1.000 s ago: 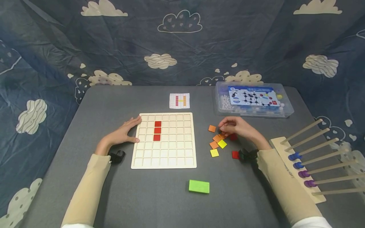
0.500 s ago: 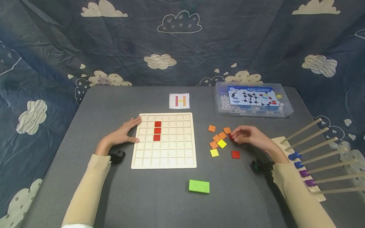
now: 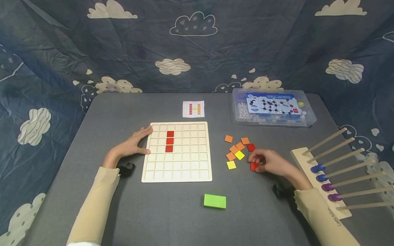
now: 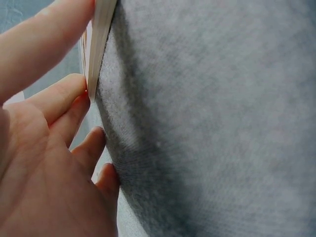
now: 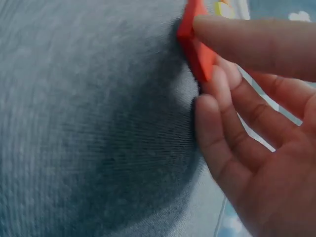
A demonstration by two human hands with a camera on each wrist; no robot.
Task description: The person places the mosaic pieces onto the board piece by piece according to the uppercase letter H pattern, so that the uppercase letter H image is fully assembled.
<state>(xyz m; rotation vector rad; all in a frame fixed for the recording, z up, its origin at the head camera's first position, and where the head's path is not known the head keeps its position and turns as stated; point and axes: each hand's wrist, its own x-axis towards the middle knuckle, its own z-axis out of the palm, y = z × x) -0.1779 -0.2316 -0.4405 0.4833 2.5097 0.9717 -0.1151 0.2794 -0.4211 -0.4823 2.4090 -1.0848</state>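
Observation:
A pale wooden grid board point(image 3: 184, 164) lies on the table with a column of three red tiles point(image 3: 170, 141) set in its upper left part. My left hand point(image 3: 130, 143) rests at the board's left edge, thumb and fingertips touching it, fingers fairly straight; the board's edge point(image 4: 101, 44) shows between them in the left wrist view. To the right, my right hand point(image 3: 272, 162) pinches a loose red tile point(image 5: 195, 42) between thumb and fingers at the tabletop. Another red tile point(image 3: 250, 147) lies just beyond that hand, beside several orange tiles point(image 3: 234, 149) and two yellow tiles point(image 3: 231, 165).
A printed pattern card point(image 3: 193, 109) lies behind the board. At the back right stands a clear plastic box point(image 3: 274, 118). A wooden peg stand point(image 3: 320, 184) with blue and purple beads is at the right, under the right forearm. A green block point(image 3: 214, 201) lies in front.
My right hand has moved from the orange tiles, past the farther red tile, toward me to the nearer red tile. It now pinches that one. My left hand has stayed at the board.

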